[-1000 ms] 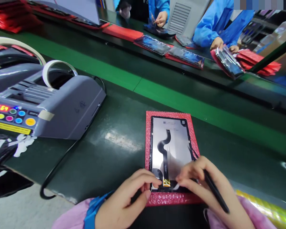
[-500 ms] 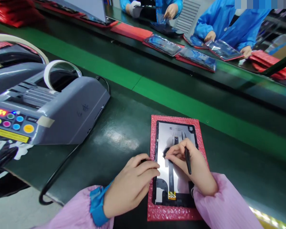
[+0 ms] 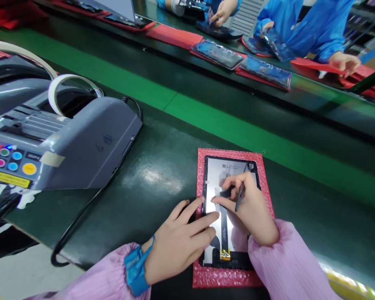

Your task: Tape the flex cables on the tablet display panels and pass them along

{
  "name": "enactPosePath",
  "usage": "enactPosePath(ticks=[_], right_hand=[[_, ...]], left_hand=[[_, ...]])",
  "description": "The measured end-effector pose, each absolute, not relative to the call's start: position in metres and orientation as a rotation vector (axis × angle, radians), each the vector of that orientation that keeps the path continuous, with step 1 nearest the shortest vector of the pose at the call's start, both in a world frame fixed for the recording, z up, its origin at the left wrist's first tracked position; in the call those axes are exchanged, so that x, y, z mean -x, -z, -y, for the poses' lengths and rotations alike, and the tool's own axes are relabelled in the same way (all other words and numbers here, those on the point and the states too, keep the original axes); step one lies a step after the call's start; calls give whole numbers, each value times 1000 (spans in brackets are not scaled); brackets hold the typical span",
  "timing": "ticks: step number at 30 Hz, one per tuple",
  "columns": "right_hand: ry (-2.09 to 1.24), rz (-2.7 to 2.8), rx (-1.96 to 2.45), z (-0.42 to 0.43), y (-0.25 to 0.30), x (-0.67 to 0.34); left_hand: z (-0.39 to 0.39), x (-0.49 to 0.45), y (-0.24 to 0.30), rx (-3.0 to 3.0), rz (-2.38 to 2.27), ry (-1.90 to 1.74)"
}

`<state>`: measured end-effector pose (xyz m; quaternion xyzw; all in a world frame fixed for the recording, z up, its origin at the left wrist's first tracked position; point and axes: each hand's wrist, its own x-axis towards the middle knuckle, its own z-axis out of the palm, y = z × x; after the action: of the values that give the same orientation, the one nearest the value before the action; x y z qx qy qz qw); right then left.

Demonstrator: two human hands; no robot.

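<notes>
A display panel (image 3: pixel 217 227) lies back side up on a red bubble-wrap sheet (image 3: pixel 228 277) on the dark green bench. A black flex cable (image 3: pixel 224 231) runs up its middle to a gold connector near the bottom edge. My left hand (image 3: pixel 183 241) rests on the panel's left edge with the fingers stretched out flat. My right hand (image 3: pixel 248 208) is over the panel's middle, holding a black stylus-like tool (image 3: pixel 240 196) and pinching at the flex cable with thumb and forefinger.
A grey tape dispenser machine (image 3: pixel 62 141) with coloured buttons and tape rolls stands at the left, its black cord (image 3: pixel 71 227) trailing to the bench edge. A green belt (image 3: pixel 237 125) runs behind. Across it, people in blue sleeves handle panels (image 3: pixel 265 73) on red sheets.
My right hand moved from the panel's bottom edge up to its middle, with the tool still in it. My left hand went from pinching at the bottom edge to lying flat on the left side.
</notes>
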<state>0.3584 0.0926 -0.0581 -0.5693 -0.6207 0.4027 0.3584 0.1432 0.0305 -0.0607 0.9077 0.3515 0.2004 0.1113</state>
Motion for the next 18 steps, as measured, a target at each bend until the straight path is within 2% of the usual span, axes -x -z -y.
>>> enactPosePath(ticks=[7,11,14,16,18], right_hand=[[-706,1540,1552,-125,45,-363],[-643,1483,1636,-101,36,-392],[-550,1461,1859,-70,36,-422],[-576,1415,1982,-53,38,-438],[-748,1348,1970,-42,42,-446]], left_hand=[[-27,-142,62,-2697,-1004,-563],[-16,-141,59,-2792,-732,-502],[-11,-143,59,-2797,-695,-399],[-11,-144,60,-2756,-738,-369],[-11,-144,62,-2720,-741,-364]])
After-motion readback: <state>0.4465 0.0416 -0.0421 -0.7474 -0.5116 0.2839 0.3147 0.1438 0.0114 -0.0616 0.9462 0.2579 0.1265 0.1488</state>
